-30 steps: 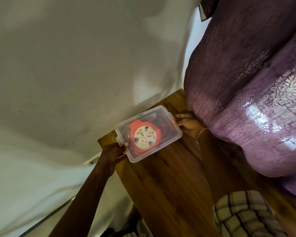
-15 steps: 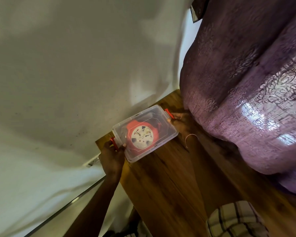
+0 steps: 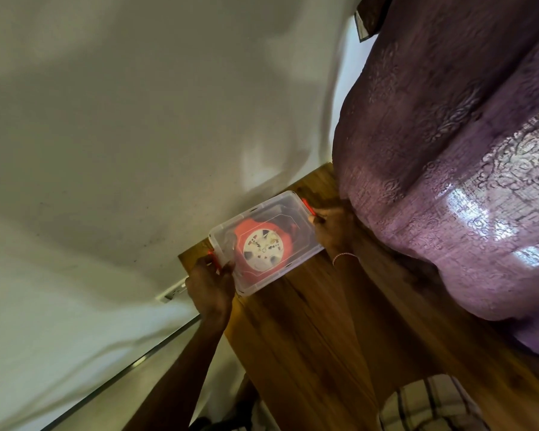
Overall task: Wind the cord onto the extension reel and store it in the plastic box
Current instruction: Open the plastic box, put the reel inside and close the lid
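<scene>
the plastic box sits at the far corner of the table, the wall close behind it and the purple curtain crowding its right end. the near tabletop lies bare and open.

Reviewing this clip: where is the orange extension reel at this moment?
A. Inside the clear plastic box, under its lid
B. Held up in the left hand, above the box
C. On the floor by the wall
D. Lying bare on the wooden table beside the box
A: the orange reel shows through the lid of the clear plastic box, with the left hand and right hand at the red latches on its two ends.
</scene>
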A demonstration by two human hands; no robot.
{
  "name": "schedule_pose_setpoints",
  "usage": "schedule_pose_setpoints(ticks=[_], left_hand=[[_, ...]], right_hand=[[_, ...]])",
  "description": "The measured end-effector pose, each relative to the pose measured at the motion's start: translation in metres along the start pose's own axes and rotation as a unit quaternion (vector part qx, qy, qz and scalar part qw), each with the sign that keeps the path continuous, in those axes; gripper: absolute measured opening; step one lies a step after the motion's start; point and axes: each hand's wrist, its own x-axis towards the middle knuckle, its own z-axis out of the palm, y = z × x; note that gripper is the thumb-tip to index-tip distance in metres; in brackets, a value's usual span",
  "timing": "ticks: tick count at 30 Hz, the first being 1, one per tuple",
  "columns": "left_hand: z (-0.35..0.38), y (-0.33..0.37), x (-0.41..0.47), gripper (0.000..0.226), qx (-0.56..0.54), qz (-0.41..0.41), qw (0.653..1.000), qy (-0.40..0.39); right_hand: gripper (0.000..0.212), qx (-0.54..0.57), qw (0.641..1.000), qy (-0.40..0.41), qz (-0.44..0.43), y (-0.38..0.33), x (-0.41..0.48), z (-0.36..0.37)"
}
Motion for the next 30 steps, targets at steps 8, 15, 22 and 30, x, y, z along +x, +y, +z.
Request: schedule_pose_setpoints(ticks=[8, 15, 22, 30], left_hand=[[0.004, -0.007, -0.005, 0.03, 0.043, 0.054, 0.998, -0.012], [0.008, -0.009, -0.004, 0.035, 0.0, 0.064, 0.998, -0.025], [0.013, -0.013, 0.007, 0.056, -0.005, 0.077, 0.995, -0.058], [0.022, -0.043, 0.014, 0.081, 0.239, 0.32, 0.914, -0.079]], right_hand=[[0.032, -0.076, 0.996, 0.03, 0.025, 0.015, -0.008, 0.017], [0.029, -0.112, 0.993, 0.032, -0.009, 0.007, -0.001, 0.016], [0.033, -0.169, 0.985, -0.007, -0.018, -0.002, 0.014, 0.012], [0.067, -0.293, 0.942, 0.005, -0.163, 0.006, -0.04, 0.043]])
